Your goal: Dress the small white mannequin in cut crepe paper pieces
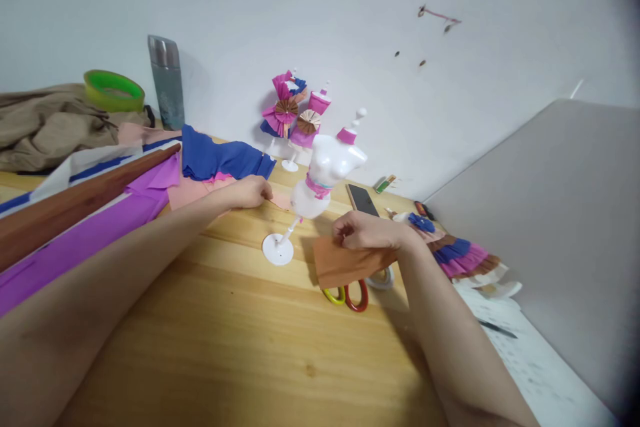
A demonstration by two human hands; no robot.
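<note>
A white miniature mannequin (327,167) with pink bands at its neck and waist stands on a round white base (278,249), between my hands. My left hand (250,192) is closed beside it, with a small peach paper piece (281,200) at its fingertips. My right hand (367,230) has its fingers curled on a brown crepe paper piece (333,267), to the right of the base. Under that paper lie scissors (357,297), with only their yellow and red handles showing. A roll of tape (383,278) is partly covered too.
Blue (220,157), purple (90,233) and brown (85,207) crepe paper lies at left. Two dressed mannequins (300,113) stand by the wall. Behind my right hand are a phone (363,199) and a ruffled paper dress (460,257). A bottle (167,83) stands back left.
</note>
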